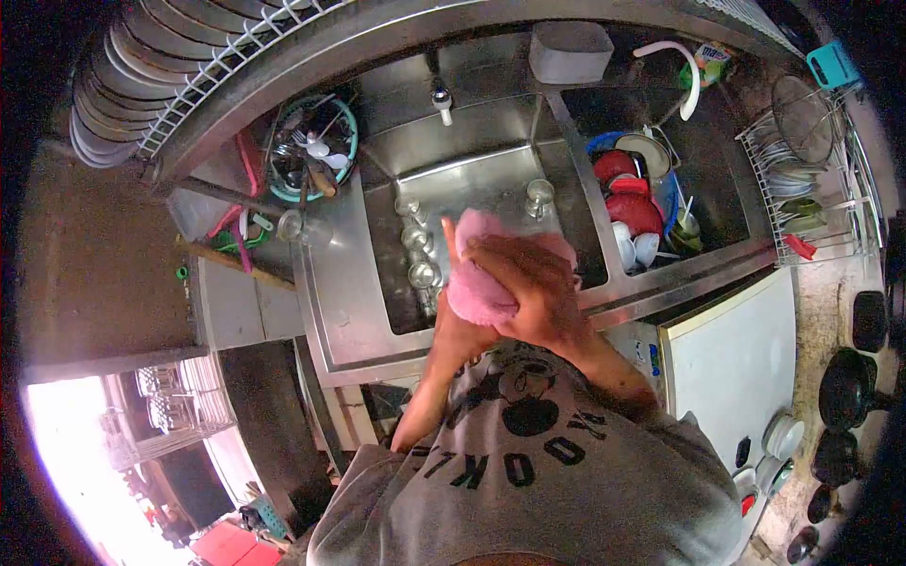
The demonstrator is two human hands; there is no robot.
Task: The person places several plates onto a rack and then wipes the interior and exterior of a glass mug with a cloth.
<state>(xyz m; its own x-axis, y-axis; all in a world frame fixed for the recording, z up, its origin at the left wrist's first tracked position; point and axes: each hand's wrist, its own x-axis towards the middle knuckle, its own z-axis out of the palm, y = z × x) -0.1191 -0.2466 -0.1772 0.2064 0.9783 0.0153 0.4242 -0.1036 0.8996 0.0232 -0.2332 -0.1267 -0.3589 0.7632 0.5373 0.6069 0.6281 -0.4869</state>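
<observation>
My right hand (538,292) is closed round a pink cloth (483,288) above the left sink basin (472,174). My left hand (461,325) is just under and beside it, its fingers wrapped against the same cloth, one finger pointing up. Whether anything is inside the cloth is hidden. Several clear glasses (422,274) stand along the basin's left side, and another glass (540,193) is near its right side. One more glass (291,224) lies on the steel counter at the left.
A faucet (442,102) hangs over the basin. The right basin holds a blue basket (672,203) with red and white dishes. A cutlery basket (351,141) is at the left, plates (123,104) are racked upper left, and a dish rack (788,179) stands right.
</observation>
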